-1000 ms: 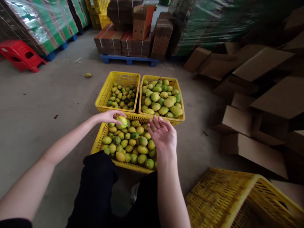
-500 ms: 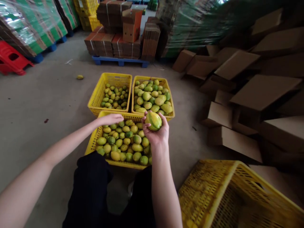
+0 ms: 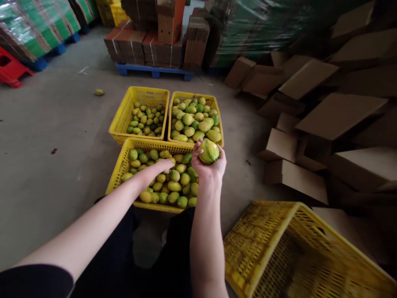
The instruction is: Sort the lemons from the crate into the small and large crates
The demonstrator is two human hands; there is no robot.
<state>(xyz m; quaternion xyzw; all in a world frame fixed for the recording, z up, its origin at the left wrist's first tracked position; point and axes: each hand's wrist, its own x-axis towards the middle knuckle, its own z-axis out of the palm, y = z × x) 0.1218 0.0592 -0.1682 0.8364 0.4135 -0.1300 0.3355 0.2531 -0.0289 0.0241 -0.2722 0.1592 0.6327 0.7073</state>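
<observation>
My right hand point(image 3: 208, 163) is raised above the front crate's right side, palm up. Its fingers are curled round a ridged, yellow-green striped papaya point(image 3: 209, 151). Reaching into the front yellow crate point(image 3: 119, 176), my left hand point(image 3: 165, 165) is low over the papayas point(image 3: 174, 186) there. Its fingers point down among the fruit and are mostly hidden, so a grip on one cannot be made out. Smaller papayas point(image 3: 145, 118) lie in the back left crate point(image 3: 119, 124). Larger papayas point(image 3: 206, 124) fill the back right crate point(image 3: 221, 136).
An overturned yellow crate point(image 3: 260, 244) lies at the lower right. Cardboard boxes point(image 3: 338, 116) are piled along the right. A blue pallet point(image 3: 153, 71) bears flattened cartons behind the crates. One fruit point(image 3: 99, 92) lies on the floor, left, and a red stool point(image 3: 10, 68) stands farther left.
My left hand has moved right and down into the front crate. The right hand, still holding the papaya, has shifted slightly right. The view has tilted down a little.
</observation>
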